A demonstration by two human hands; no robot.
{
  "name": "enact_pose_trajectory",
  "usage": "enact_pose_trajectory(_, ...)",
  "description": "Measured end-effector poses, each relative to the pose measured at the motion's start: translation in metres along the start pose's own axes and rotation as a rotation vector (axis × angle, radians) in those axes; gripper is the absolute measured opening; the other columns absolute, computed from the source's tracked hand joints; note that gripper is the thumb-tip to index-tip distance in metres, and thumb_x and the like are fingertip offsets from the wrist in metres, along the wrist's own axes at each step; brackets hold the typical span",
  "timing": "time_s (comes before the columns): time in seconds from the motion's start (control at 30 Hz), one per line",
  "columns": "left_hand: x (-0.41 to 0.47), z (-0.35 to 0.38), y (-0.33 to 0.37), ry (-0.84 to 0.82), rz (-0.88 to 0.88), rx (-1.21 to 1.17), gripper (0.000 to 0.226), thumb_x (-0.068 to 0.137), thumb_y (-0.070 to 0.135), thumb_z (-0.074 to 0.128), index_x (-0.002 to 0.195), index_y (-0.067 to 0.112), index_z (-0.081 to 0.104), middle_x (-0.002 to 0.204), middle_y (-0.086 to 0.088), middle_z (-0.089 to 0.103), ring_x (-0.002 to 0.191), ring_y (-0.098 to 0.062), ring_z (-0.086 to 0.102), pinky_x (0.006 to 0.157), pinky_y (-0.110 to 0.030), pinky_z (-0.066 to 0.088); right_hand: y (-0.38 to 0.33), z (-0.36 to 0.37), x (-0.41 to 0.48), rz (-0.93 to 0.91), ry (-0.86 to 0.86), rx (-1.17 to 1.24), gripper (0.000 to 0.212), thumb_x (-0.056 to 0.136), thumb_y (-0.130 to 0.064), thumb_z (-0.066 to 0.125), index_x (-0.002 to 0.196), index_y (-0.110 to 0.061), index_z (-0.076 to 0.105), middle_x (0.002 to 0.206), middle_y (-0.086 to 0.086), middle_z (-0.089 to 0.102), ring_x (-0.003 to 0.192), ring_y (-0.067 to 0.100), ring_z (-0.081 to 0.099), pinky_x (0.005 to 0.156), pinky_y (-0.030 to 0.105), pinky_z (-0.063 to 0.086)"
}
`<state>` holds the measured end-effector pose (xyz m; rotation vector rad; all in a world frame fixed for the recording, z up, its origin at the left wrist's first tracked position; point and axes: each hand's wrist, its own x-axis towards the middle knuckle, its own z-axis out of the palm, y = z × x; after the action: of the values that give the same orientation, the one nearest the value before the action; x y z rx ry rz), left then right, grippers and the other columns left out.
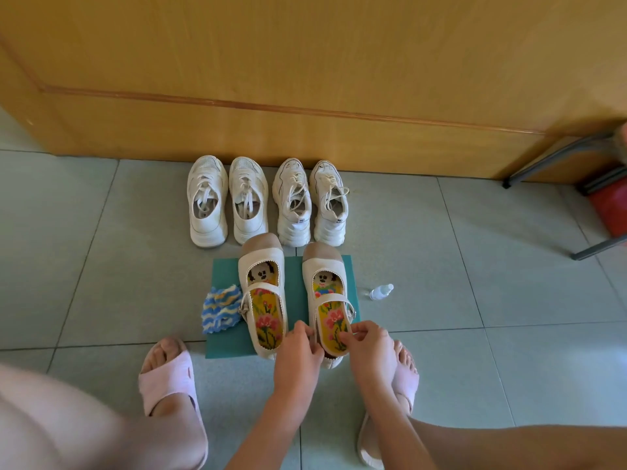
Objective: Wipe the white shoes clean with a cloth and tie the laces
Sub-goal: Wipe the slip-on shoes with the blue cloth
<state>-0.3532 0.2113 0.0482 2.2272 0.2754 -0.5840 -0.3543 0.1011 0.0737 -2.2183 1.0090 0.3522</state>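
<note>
Two cream strap shoes with flowered insoles stand on a green mat [227, 273]: the left strap shoe [263, 293] and the right strap shoe [327, 293]. My left hand [298, 354] pinches the inner heel rim of the right strap shoe. My right hand [368, 344] pinches its outer rim at the insole. A blue, white and yellow cloth [220, 308] lies at the mat's left edge. Behind stand two pairs of white lace-up sneakers, one pair on the left [226, 201] and one on the right [310, 203], their laces loose.
A small clear bottle [381, 292] lies on the tiled floor right of the mat. A wooden door [305, 62] rises behind the sneakers. Metal chair legs [556, 157] and a red object [610, 208] stand at the right. My feet in pink slippers [169, 378] flank the mat's near edge.
</note>
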Motion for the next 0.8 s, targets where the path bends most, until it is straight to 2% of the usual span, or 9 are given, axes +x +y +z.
enact_pose_trajectory(0.23,0.002,-0.001,-0.001,-0.022,0.01,-0.023,0.023,0.085,0.022,0.066,0.096,0.017,0.046,0.085,0.001,0.062,0.074,-0.012,0.063,0.067,-0.027,0.056,-0.003,0.014,-0.006,-0.003,0.094,0.046,0.015,0.082,-0.028,0.069,0.096,-0.022,0.069,0.09,-0.002,0.071,0.077,0.015,0.064,0.058,0.025,0.047)
enact_pose_trajectory(0.37,0.003,-0.001,-0.004,-0.038,-0.012,-0.058,0.024,0.084,0.021,0.067,0.095,0.016,0.047,0.082,0.0,0.063,0.07,-0.013,0.065,0.067,-0.031,0.058,-0.002,0.018,-0.006,-0.005,0.104,-0.019,0.016,0.082,-0.029,0.069,0.097,-0.024,0.068,0.091,-0.002,0.07,0.076,0.014,0.063,0.053,0.022,0.04)
enact_pose_trajectory(0.43,0.003,0.0,-0.004,-0.035,0.002,-0.043,0.023,0.084,0.022,0.066,0.095,0.016,0.046,0.082,0.0,0.063,0.07,-0.013,0.065,0.068,-0.033,0.057,0.001,0.022,-0.008,-0.03,0.111,-0.089,0.012,0.083,-0.029,0.067,0.094,-0.025,0.067,0.091,-0.004,0.069,0.08,0.013,0.06,0.055,0.022,0.04)
enact_pose_trajectory(0.5,0.001,0.001,-0.003,-0.031,0.012,-0.035,0.023,0.084,0.023,0.065,0.097,0.017,0.047,0.083,0.0,0.063,0.072,-0.013,0.064,0.07,-0.032,0.056,0.006,0.027,-0.01,-0.113,0.15,-0.21,0.011,0.082,-0.027,0.068,0.092,-0.024,0.066,0.096,-0.006,0.063,0.09,0.013,0.052,0.065,0.023,0.038)
enact_pose_trajectory(0.57,0.001,0.002,-0.002,-0.026,0.003,-0.048,0.023,0.084,0.023,0.066,0.098,0.017,0.048,0.084,0.0,0.064,0.073,-0.013,0.064,0.07,-0.03,0.055,0.01,0.029,-0.007,-0.15,0.183,-0.274,0.016,0.08,-0.029,0.071,0.094,-0.023,0.065,0.102,-0.005,0.053,0.095,0.014,0.046,0.072,0.021,0.034)
enact_pose_trajectory(0.63,0.001,0.002,-0.001,-0.016,-0.001,-0.048,0.022,0.084,0.022,0.066,0.097,0.018,0.049,0.084,0.0,0.064,0.072,-0.013,0.064,0.067,-0.029,0.055,0.012,0.028,-0.002,-0.136,0.178,-0.251,0.025,0.078,-0.03,0.073,0.099,-0.022,0.062,0.107,-0.003,0.044,0.097,0.015,0.048,0.074,0.022,0.039)
enact_pose_trajectory(0.7,0.001,0.001,-0.001,-0.012,-0.011,-0.034,0.021,0.085,0.021,0.065,0.098,0.018,0.049,0.085,0.0,0.064,0.072,-0.013,0.064,0.066,-0.028,0.055,0.011,0.028,0.004,-0.157,0.163,-0.19,0.039,0.077,-0.031,0.074,0.107,-0.019,0.052,0.111,-0.002,0.041,0.094,0.017,0.052,0.067,0.024,0.042)
enact_pose_trajectory(0.8,0.002,-0.001,-0.002,-0.022,-0.027,-0.031,0.023,0.085,0.02,0.064,0.102,0.019,0.049,0.086,0.0,0.064,0.071,-0.013,0.065,0.066,-0.03,0.057,0.004,0.026,0.015,-0.116,0.121,-0.036,0.051,0.076,-0.042,0.073,0.11,-0.019,0.043,0.109,-0.005,0.041,0.093,0.015,0.053,0.057,0.024,0.036)
